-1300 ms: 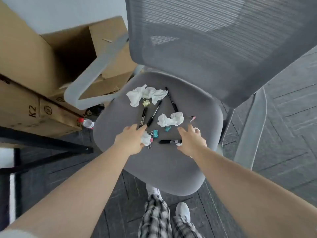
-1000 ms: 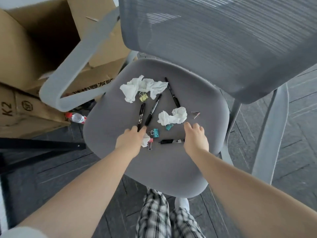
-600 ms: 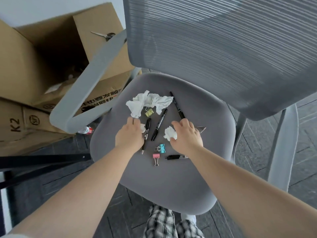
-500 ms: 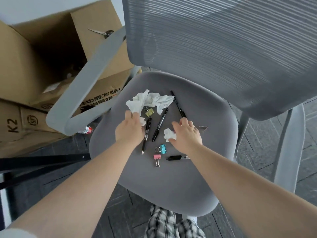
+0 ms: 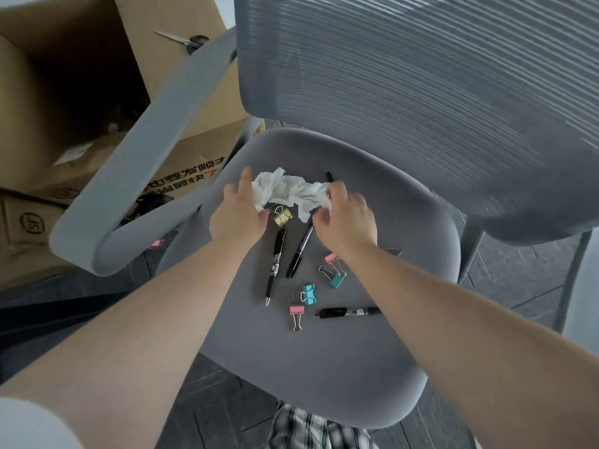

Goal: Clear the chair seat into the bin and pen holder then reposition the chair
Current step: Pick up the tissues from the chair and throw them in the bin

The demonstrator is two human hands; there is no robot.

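Observation:
The grey chair seat [image 5: 324, 358] carries one large crumpled white tissue [image 5: 287, 191] near its back. My left hand [image 5: 240, 212] grips the tissue's left end and my right hand [image 5: 345, 218] is closed on its right end. Whatever smaller tissue wads the palms hold are hidden. In front of the hands lie two black pens [image 5: 275, 264] [image 5: 299, 251]; a third pen [image 5: 348, 312] lies crosswise nearer me. A fourth pen's tip [image 5: 329, 175] pokes out behind the right hand. A gold binder clip [image 5: 282, 217] sits under the tissue, and several pink and teal clips [image 5: 306, 293] are scattered mid-seat. No bin or pen holder is in view.
The mesh backrest [image 5: 421, 92] rises behind the seat, and the left armrest [image 5: 146, 150] juts toward me. Open cardboard boxes [image 5: 74, 92] crowd the left, with scissors [image 5: 181, 42] on one flap. A red-capped bottle [image 5: 155, 244] lies on the dark floor. My plaid trousers [image 5: 317, 429] are below the seat.
Both hands moved from the seat's front to its back. On the way the two small tissue wads left the seat, into my hands, which now close on the large tissue.

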